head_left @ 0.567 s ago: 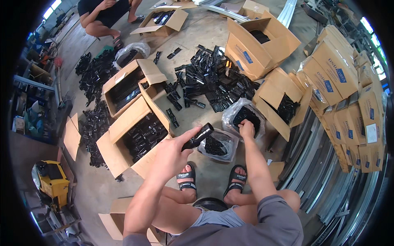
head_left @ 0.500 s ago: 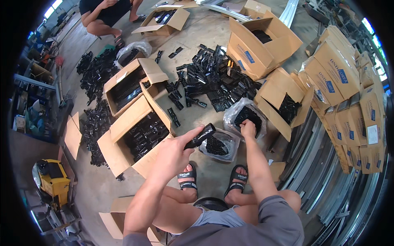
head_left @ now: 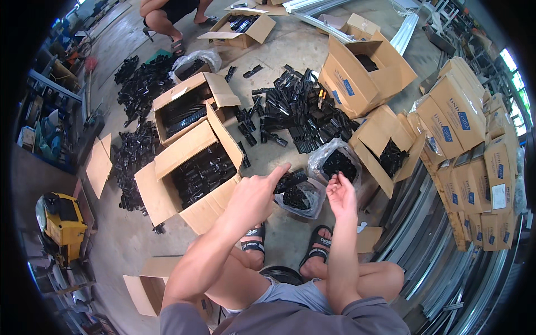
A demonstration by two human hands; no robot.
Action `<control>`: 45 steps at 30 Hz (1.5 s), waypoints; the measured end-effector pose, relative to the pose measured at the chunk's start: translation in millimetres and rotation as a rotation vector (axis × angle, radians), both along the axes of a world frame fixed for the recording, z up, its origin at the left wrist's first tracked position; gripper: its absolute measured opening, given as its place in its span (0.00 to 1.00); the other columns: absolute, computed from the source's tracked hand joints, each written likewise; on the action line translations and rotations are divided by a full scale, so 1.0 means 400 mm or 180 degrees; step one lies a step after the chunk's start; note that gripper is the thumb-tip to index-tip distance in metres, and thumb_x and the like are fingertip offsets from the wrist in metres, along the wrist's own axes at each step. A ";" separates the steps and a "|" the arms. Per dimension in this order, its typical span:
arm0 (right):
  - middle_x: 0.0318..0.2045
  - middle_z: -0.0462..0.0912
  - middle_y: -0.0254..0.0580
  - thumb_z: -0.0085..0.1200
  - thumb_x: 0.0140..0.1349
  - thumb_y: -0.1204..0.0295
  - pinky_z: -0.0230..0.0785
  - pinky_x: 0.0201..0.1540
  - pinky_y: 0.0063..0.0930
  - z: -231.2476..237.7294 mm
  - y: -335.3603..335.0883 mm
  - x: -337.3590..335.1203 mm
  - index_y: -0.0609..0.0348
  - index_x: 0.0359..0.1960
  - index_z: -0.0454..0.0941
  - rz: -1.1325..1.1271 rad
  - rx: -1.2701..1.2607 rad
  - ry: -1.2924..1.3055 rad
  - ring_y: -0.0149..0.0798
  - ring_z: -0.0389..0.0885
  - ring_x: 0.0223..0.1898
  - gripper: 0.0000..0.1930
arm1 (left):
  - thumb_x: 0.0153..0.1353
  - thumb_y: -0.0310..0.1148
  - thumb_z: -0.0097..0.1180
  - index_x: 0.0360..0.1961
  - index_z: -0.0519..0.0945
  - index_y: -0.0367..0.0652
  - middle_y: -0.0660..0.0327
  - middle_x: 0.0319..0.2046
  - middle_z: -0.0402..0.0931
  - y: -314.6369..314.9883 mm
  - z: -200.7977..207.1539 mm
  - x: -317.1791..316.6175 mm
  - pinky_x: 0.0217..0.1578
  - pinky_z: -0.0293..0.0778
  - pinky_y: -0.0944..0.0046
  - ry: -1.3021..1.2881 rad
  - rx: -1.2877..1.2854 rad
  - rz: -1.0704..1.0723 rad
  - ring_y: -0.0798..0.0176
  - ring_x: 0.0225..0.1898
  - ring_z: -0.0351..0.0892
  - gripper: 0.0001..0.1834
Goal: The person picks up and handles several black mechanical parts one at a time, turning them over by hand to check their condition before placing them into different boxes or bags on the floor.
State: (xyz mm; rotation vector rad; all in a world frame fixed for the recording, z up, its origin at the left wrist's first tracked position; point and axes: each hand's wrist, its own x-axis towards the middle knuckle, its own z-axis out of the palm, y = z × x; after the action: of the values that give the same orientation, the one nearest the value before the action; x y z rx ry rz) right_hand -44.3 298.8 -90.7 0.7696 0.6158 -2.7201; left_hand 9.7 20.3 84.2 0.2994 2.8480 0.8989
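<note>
My left hand [head_left: 252, 196] grips a dark, elongated black plastic part [head_left: 291, 180], its index finger stretched out along it. Just beyond the right edge of that part, my right hand [head_left: 341, 196] is raised with the palm partly turned up. Its thumb and fingertips are pinched together, and whatever they hold is too small to make out. Behind these fingertips stands a clear plastic bag [head_left: 359, 181] full of small black pieces [head_left: 336, 162]. A second clear bag [head_left: 316, 209] with similar black pieces sits below the part in my left hand.
Open cartons [head_left: 149, 196] of black parts stand to the left. A heap of black parts [head_left: 307, 109] lies ahead, with another carton [head_left: 357, 72] behind it. Stacked boxes [head_left: 455, 120] and long metal profiles [head_left: 430, 268] line the right. Another person [head_left: 162, 23] squats at the far left.
My right hand has come up and back out of the bag of small pieces, turning its palm upward. The part in my left hand has tilted and dropped slightly. The view has shifted a little.
</note>
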 end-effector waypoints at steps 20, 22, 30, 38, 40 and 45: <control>0.38 0.85 0.40 0.53 0.69 0.77 0.70 0.44 0.21 0.417 -0.200 0.107 0.63 0.50 0.74 0.0929 0.3131 0.2427 0.28 0.81 0.39 0.10 | 0.45 0.22 0.62 0.52 0.81 0.46 0.45 0.32 0.83 -0.034 0.030 0.049 0.41 0.80 0.51 0.0283 0.0700 0.0049 0.43 0.37 0.84 0.28; 0.34 0.86 0.40 0.58 0.65 0.77 0.71 0.45 0.27 0.435 -0.220 0.103 0.63 0.46 0.76 0.0785 0.3642 0.2693 0.33 0.84 0.38 0.09 | 0.46 0.22 0.63 0.55 0.77 0.47 0.45 0.31 0.83 -0.032 0.037 0.052 0.41 0.80 0.49 0.0354 0.0715 0.0061 0.42 0.36 0.84 0.30; 0.30 0.84 0.31 0.63 0.58 0.71 0.65 0.44 0.34 0.483 -0.233 0.047 0.54 0.33 0.83 0.0970 0.5957 0.5199 0.37 0.79 0.39 0.03 | 0.49 0.23 0.64 0.62 0.65 0.45 0.45 0.24 0.80 -0.022 0.032 0.066 0.35 0.77 0.44 0.0429 0.0356 0.0056 0.39 0.33 0.82 0.37; 0.36 0.84 0.34 0.64 0.57 0.70 0.65 0.47 0.35 0.503 -0.233 0.056 0.55 0.35 0.84 0.1230 0.6163 0.5300 0.38 0.79 0.42 0.06 | 0.50 0.23 0.63 0.60 0.67 0.45 0.45 0.25 0.80 -0.030 0.036 0.076 0.35 0.77 0.44 0.0505 0.0489 0.0048 0.38 0.32 0.82 0.34; 0.39 0.84 0.38 0.63 0.58 0.72 0.68 0.46 0.36 0.513 -0.230 0.061 0.57 0.39 0.84 0.1152 0.5982 0.5096 0.42 0.80 0.44 0.08 | 0.50 0.23 0.63 0.58 0.68 0.46 0.45 0.27 0.81 -0.035 0.047 0.078 0.37 0.77 0.44 0.0533 0.0577 0.0062 0.39 0.34 0.82 0.32; 0.45 0.84 0.45 0.58 0.65 0.75 0.76 0.48 0.30 0.473 -0.214 0.055 0.63 0.54 0.78 0.1346 0.4099 0.2992 0.38 0.82 0.48 0.16 | 0.50 0.24 0.66 0.56 0.74 0.46 0.46 0.32 0.84 -0.040 0.073 0.080 0.40 0.79 0.54 0.0349 0.1207 0.0147 0.45 0.37 0.86 0.30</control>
State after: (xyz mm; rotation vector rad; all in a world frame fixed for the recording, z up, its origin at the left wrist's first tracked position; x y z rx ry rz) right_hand -22.4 213.3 98.3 -0.5584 2.4190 -1.8591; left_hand 41.7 4.4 113.6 0.3326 2.7724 1.4764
